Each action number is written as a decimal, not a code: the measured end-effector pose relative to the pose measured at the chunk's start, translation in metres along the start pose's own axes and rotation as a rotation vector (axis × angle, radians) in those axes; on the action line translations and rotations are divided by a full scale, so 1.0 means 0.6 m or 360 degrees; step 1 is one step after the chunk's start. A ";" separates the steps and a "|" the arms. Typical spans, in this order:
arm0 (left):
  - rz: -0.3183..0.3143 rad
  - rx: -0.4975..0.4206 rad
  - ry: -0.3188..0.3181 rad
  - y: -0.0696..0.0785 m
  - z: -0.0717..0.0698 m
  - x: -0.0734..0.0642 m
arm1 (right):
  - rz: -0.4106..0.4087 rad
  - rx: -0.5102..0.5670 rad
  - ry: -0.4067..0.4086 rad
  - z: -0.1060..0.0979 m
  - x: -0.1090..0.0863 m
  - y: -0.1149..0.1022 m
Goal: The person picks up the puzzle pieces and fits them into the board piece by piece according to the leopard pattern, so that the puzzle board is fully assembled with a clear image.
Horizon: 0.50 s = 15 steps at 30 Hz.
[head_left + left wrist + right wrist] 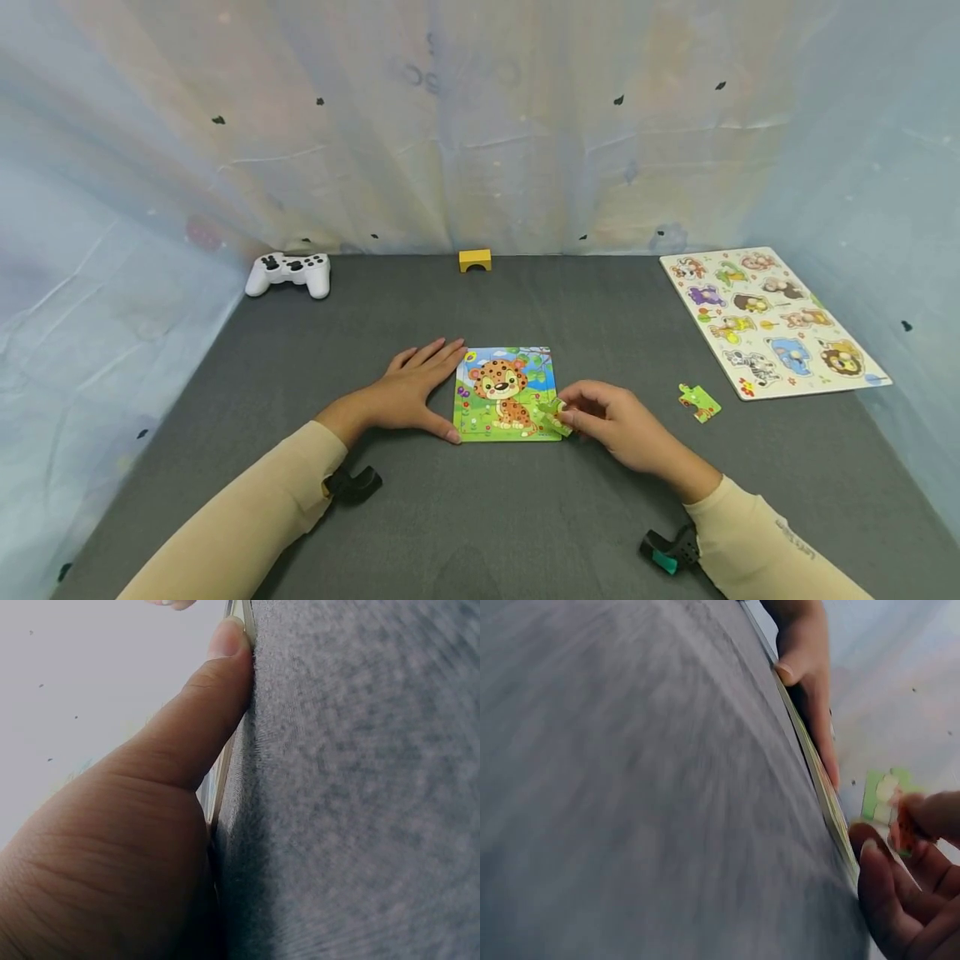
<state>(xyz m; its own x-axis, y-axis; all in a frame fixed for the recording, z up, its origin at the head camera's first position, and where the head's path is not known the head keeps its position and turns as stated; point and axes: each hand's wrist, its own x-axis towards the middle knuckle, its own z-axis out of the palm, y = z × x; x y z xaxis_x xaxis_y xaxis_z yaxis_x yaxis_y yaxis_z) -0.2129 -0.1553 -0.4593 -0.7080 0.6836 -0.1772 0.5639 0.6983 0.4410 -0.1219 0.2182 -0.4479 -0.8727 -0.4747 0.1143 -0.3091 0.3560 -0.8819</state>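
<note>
A square jigsaw puzzle (498,392) with a spotted leopard lies at the middle of the grey table. My left hand (415,390) rests flat at its left side, fingers spread, with the thumb (210,686) against the near left edge. At the lower right corner of the puzzle, my right hand (618,425) pinches a green puzzle piece (556,415) between thumb and fingers. That piece (881,796) stands tilted up in the right wrist view, showing green, white and orange. Another green puzzle piece (700,402) lies loose to the right of this hand.
A large board with animal pictures (780,325) lies at the right side of the table. A white game controller (288,275) sits at the back left, and a yellow arched block (475,260) at the back middle. Pale curtains (480,125) hang behind the table.
</note>
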 end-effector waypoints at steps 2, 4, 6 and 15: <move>-0.0004 0.0010 -0.0001 0.000 0.001 0.001 | -0.0025 -0.0024 -0.0027 0.010 0.011 -0.003; 0.0000 0.0012 0.0008 0.001 0.001 0.001 | -0.0049 -0.0034 -0.0041 0.018 0.023 -0.006; 0.0007 0.0010 0.0018 0.001 0.001 0.000 | -0.0062 -0.0040 -0.0043 0.028 0.035 -0.009; 0.0011 0.0005 0.0011 0.001 0.001 0.001 | -0.0011 -0.0086 -0.0013 0.064 0.070 -0.015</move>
<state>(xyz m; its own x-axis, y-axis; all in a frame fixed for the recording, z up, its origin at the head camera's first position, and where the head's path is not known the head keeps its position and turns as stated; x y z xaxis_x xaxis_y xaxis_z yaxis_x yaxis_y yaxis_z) -0.2127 -0.1547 -0.4596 -0.7070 0.6869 -0.1683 0.5699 0.6943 0.4394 -0.1415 0.1644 -0.4528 -0.8672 -0.4841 0.1165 -0.3355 0.3954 -0.8550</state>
